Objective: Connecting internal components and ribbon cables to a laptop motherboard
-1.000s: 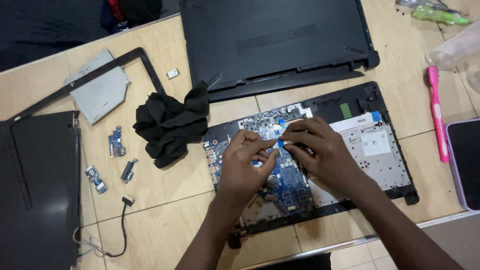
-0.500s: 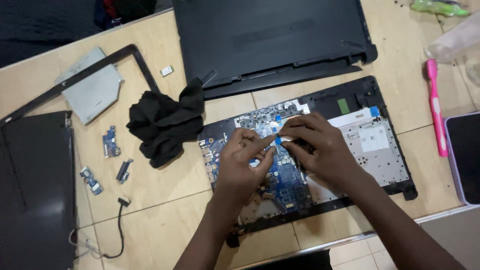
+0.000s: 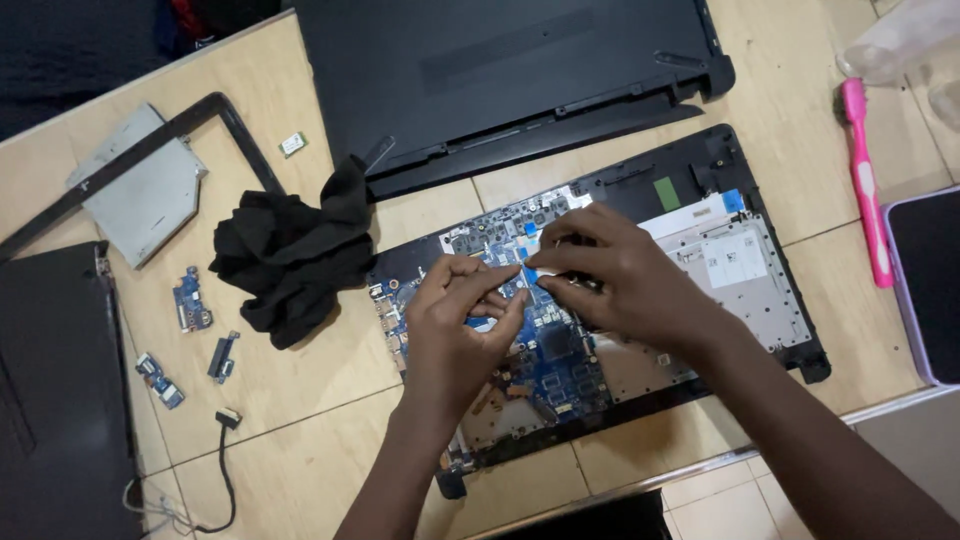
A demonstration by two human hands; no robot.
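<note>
A person is leaning over a pale wooden tabletop [image 3: 300,440] whose boards are showing thin dark seams, with tiled floor [image 3: 720,505] peeking out beyond the table's near edge at about five o'clock. Lying open in the middle is a laptop base [image 3: 760,300], its blue motherboard [image 3: 545,340] exposed on the left half and a silvery metal plate filling the right half. Both hands are working over that board: the left hand [image 3: 455,335] is curling its fingers inward, the tips pinched together against a small blue tab [image 3: 528,272], while the right hand [image 3: 620,280] is coming in from three o'clock, its fingers bent and pressing down near the same tab; whether either is truly gripping it I cannot tell. At twelve o'clock from the hands a black laptop cover [image 3: 510,70] is lying flat. At nine o'clock a crumpled black cloth [image 3: 290,255] is sitting just beside the base. Further toward ten o'clock a grey optical drive [image 3: 140,200] is resting under a black screen bezel [image 3: 190,125]. Small blue circuit boards [image 3: 190,300] and a loose black cable [image 3: 225,460] are scattered around eight o'clock. At two o'clock a pink toothbrush [image 3: 862,170] is lying near the table's edge.
</note>
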